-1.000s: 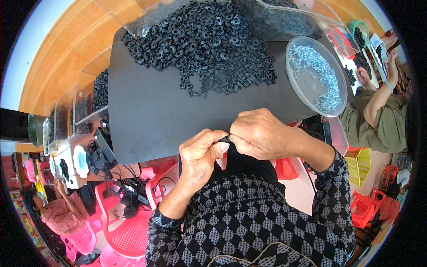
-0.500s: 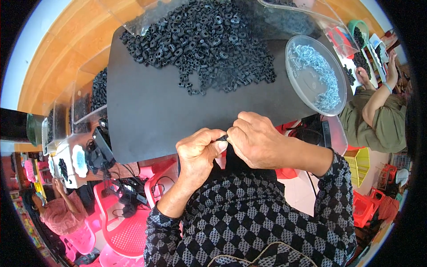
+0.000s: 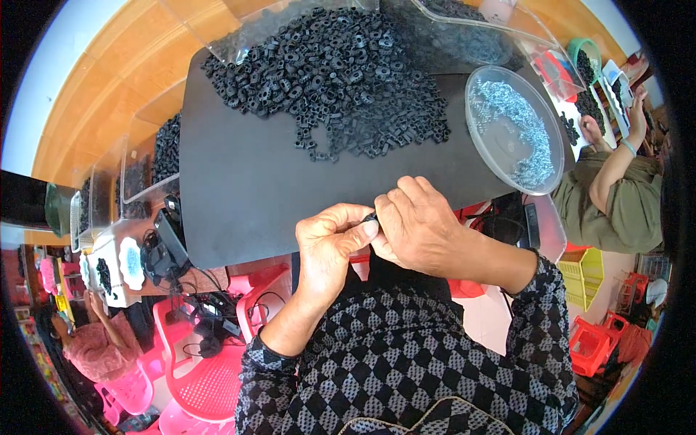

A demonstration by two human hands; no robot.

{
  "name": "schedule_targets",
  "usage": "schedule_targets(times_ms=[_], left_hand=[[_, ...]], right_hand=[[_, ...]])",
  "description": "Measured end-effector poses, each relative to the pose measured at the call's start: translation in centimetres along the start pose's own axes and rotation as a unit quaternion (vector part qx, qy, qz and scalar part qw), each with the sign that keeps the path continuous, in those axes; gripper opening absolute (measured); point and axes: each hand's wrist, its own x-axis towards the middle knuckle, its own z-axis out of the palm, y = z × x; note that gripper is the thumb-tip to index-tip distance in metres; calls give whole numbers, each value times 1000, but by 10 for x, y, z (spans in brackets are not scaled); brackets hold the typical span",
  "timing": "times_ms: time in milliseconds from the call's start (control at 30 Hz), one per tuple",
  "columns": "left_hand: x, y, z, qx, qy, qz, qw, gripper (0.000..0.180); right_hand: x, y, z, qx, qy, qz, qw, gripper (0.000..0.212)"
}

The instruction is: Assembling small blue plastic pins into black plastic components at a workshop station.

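Both hands meet just off the near edge of the dark tabletop (image 3: 239, 188). Pinched between the thumb and fingers of my left hand (image 3: 330, 243) is a small black plastic part (image 3: 370, 217), mostly covered by the fingers. My right hand (image 3: 417, 221) is closed against the same part from the other side, its fingertips hidden behind the knuckles. Farther back lies a large heap of small black plastic parts (image 3: 326, 80). To the right, a round clear plastic tray (image 3: 495, 156) holds many tiny shiny silvery pieces (image 3: 533, 116).
Clear plastic bins (image 3: 148, 185) with black parts stand left of the tabletop. A pink chair (image 3: 210, 380) is at lower left. One co-worker (image 3: 612, 185) sits at right, another (image 3: 105, 344) at far left. A yellow crate (image 3: 582, 279) and red stools (image 3: 594, 344) stand at lower right.
Both hands stay together on the black part and have shifted slightly; the left has moved a little to the right. The whole view has shifted slightly.
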Motion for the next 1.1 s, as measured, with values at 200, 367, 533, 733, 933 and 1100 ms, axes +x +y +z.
schedule_targets(times_ms=[200, 367, 533, 733, 933, 1100], left_hand=[[1, 1, -8, 45, -23, 8, 999, 18], [-2, -6, -7, 19, -10, 39, 999, 17], [-2, -4, 0, -45, 31, 4, 999, 13], [0, -4, 10, -58, 46, 13, 997, 13], [2, -2, 19, 20, 4, 57, 998, 21], [-30, -23, 11, 166, -21, 174, 970, 27]], right_hand=[[2, 6, 1, 68, 28, 14, 997, 32], [3, 5, 1, 103, 18, 22, 994, 33], [1, 8, 3, 105, 4, 23, 994, 32], [-5, 14, 10, 69, 65, -17, 995, 27], [-10, 22, 8, 96, 73, -1, 993, 28], [2, 72, -42, -31, 145, 131, 980, 25]])
